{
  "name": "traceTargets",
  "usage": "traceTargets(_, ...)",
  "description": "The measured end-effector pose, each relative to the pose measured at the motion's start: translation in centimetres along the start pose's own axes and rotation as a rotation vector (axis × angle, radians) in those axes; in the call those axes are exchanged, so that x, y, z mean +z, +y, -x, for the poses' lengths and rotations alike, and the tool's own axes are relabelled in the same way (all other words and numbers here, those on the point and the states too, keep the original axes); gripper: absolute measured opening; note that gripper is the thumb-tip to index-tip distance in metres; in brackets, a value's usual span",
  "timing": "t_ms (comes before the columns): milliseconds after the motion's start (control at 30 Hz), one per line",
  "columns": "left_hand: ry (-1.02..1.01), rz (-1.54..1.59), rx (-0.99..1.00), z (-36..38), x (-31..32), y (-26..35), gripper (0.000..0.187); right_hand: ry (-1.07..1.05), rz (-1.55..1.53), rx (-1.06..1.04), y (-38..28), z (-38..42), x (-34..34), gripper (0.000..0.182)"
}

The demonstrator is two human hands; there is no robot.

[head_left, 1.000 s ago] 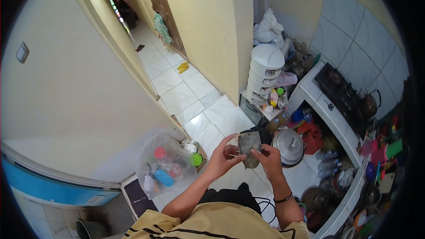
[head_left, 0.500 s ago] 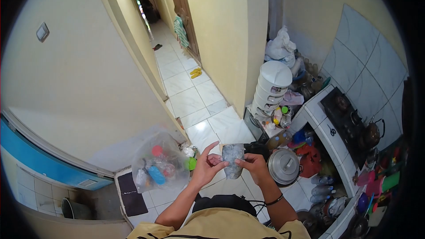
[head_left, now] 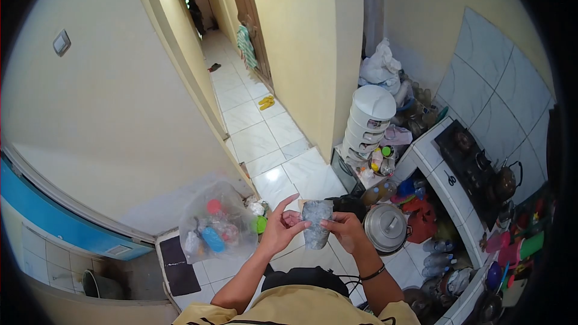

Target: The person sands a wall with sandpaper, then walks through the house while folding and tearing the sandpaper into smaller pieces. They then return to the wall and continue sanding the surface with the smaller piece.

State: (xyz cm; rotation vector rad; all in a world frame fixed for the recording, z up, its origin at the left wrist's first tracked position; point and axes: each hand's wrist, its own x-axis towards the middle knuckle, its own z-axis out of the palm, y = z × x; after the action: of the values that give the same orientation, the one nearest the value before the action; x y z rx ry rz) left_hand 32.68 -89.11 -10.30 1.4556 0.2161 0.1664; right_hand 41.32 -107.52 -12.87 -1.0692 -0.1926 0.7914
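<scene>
Since half a second ago almost nothing has shifted: the small clear plastic bag (head_left: 316, 223) sits a touch lower between the hands, and the view has barely drifted. A second ago the same bag looked darker and was held further right and higher in the frame.

The left hand (head_left: 278, 227) pinches the bag's left upper edge with thumb and fingers, its index finger stretched up and free. The right hand (head_left: 345, 229) grips the bag's right side, fingers curled closed onto the plastic; a dark band circles that wrist. The bag hangs upright between the two hands, touching both, its contents pale and crumpled-looking; what is inside I cannot tell.

Left of the left hand, on the tiled floor, a large clear sack (head_left: 214, 225) holds coloured bottles and caps. Just right of the right hand stands a metal pot with lid (head_left: 385, 229). Beyond the hands, further right, rises a white stacked container (head_left: 368, 120), and well right of that a stove (head_left: 472, 165) with a dark kettle (head_left: 504, 182) sits on the tiled counter.
</scene>
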Motion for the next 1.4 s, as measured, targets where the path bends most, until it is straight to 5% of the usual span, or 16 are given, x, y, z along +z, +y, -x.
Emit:
traceTargets(367,0.054,0.004,0.041,1.2,-1.5,-0.8,0.069,-0.014,0.151,-0.024,1.1,-0.6,0.7,0.018)
traceTargets(867,-0.009,0.038,0.013,0.6,-1.0,-0.3,0.063,-0.09,-0.187,0.137,-0.7,-0.3,0.9,0.025)
traceTargets(1400,0.022,0.031,0.025,0.7,-1.3,-1.2,0.059,-0.121,0.154,-0.032,-0.1,-0.4,0.8,0.024)
